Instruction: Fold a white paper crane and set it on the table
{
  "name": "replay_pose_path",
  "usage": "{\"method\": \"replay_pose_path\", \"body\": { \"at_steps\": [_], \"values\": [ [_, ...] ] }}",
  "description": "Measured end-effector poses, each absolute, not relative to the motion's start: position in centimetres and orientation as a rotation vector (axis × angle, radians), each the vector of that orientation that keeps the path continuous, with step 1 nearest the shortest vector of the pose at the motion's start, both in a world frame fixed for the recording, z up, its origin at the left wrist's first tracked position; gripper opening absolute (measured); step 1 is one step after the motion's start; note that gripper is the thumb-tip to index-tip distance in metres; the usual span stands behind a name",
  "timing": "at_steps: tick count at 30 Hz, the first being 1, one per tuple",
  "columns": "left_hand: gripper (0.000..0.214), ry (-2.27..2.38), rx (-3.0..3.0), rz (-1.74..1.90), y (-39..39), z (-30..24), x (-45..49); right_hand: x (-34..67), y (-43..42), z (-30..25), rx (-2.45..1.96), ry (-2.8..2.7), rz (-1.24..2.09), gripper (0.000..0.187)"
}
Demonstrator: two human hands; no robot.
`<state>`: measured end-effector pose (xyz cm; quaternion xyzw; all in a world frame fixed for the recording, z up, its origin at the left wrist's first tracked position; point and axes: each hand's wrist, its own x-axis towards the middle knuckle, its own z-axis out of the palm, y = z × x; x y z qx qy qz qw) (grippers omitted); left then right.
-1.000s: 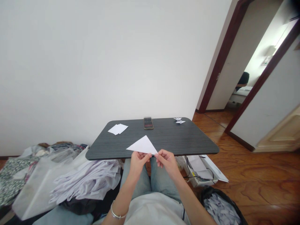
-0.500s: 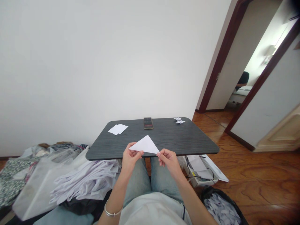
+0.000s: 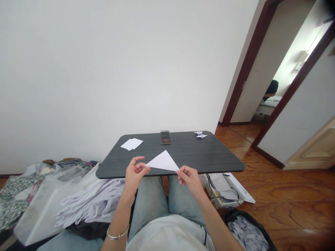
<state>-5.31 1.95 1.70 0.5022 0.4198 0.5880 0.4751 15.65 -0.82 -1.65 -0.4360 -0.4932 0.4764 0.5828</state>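
Observation:
A white sheet of paper folded into a triangle (image 3: 164,161) is held up over the near edge of the dark table (image 3: 199,153), its peak pointing away from me. My left hand (image 3: 135,171) pinches the left corner between thumb and fingers, with the index finger raised. At the right corner, my right hand (image 3: 189,177) grips the paper between thumb and curled fingers. White paper squares (image 3: 132,144) lie overlapped on the table's left side. Folded paper cranes (image 3: 201,135) sit at the far right.
A phone-like object on a stand (image 3: 165,137) is at the table's back edge. Piled clothes (image 3: 91,202) and plastic bags lie to the left. On the right are a box with cables (image 3: 225,195) and a black bag of paper scraps (image 3: 247,232). Through the doorway, a person is partly visible.
My left hand has slid left from under the paper to its left corner tip, and its index finger has lifted. The right hand and the triangle have barely moved.

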Motion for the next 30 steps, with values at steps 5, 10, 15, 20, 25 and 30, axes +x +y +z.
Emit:
{"method": "replay_pose_path", "body": {
  "at_steps": [5, 10, 15, 20, 25, 30],
  "values": [
    [0.048, 1.009, 1.255, 1.449, 2.3, 1.3, -6.1, 15.7, -0.8, -1.7, -1.014, -1.156, 1.112, 0.033],
    [0.045, 0.977, 1.292, 1.441, 2.3, 1.3, -6.8, 15.8, -0.8, -1.9, -1.006, -1.142, 1.109, 0.032],
    [0.048, 0.997, 1.272, 1.451, 2.3, 1.5, -7.1, 15.8, -0.7, -1.9, -0.996, -1.141, 1.1, 0.031],
    [0.05, 1.012, 1.262, 1.44, 2.5, 1.4, -7.3, 15.8, -0.7, -1.9, -0.989, -1.134, 1.099, 0.031],
    [0.047, 1.032, 1.245, 1.478, 2.7, 0.9, -7.7, 15.9, -0.5, -2.3, -0.963, -1.122, 1.088, 0.029],
    [0.044, 1.037, 1.198, 1.405, 2.8, 0.4, -6.8, 15.8, -0.5, -2.5, -0.951, -1.136, 1.1, 0.029]
  ]
}}
